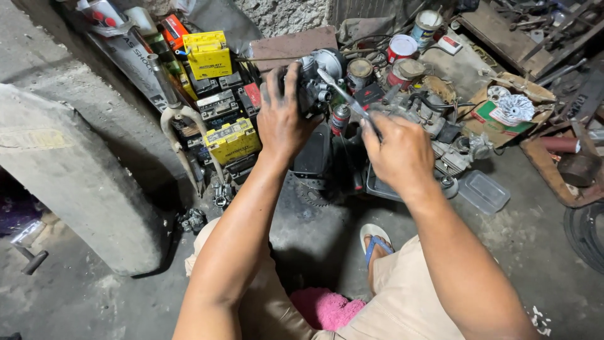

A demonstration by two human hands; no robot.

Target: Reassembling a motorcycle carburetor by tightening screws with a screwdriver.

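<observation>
Two yellow batteries [207,53], perhaps four tins [402,46], one sandal [376,240].

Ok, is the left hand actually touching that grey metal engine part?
Touching. The head view shows the left hand wrapped over the grey engine part, fingers pressed against it.

bare forearms, grease-smudged left hand [281,119], beige shorts [402,302], white sandal [375,242] with blue strap
</observation>
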